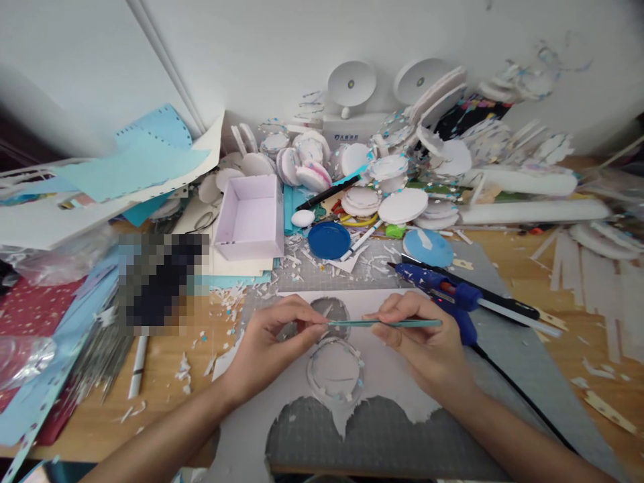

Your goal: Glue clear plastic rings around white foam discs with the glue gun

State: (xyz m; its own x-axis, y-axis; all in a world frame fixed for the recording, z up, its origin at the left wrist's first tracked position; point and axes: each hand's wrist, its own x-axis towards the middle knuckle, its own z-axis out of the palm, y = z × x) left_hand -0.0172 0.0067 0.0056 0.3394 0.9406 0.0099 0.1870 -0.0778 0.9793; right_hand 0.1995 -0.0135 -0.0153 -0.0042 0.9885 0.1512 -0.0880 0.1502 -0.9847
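My right hand (417, 335) is closed round slim teal tweezers (420, 323), held level with their tips pointing left. My left hand (282, 332) has thumb and forefinger pinched at those tips; a tiny pale piece seems to show there, too small to name. Below both hands lies a white sheet (392, 382) with round cut-outs and torn-looking edges. On it rests a round white disc (336, 369) with a rim dotted in pale blue and a short slit-like line. The sheet lies on a grey cutting mat (523, 362).
A blue glue gun (453, 288) with its cord lies right of my hands, beside a black cutter (503, 298). Behind stand a pale lilac box (249, 218), a blue lid (329, 240) and several stacked white discs (402, 204). Paper scraps litter the wooden table (191, 416).
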